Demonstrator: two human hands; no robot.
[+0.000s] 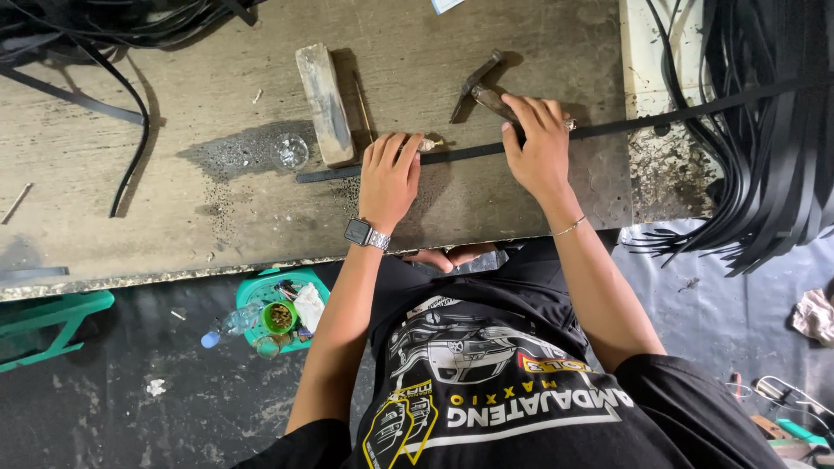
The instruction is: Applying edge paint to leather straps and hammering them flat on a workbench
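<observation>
Strap (539, 139): long, thin, black, flat on worn bench (174, 208), running from bench middle rightward, off right edge toward strap bundle (764, 130). Left hand (388, 178) presses strap down, fingers together, flat, small punch (429, 144) at fingertips. Right hand (539, 148) over strap further right, fingers curled around hammer (478, 91) handle; head points far-left. Wood block (326, 104) left of hands, far side of strap. Glass (291, 152) left of block. Green stool (278, 308) below bench near edge.

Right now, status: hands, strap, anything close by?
Left hand flat on the strap, small punch at its fingertips. Right hand on the strap, touching the hammer. Wood block beside the left hand.
</observation>
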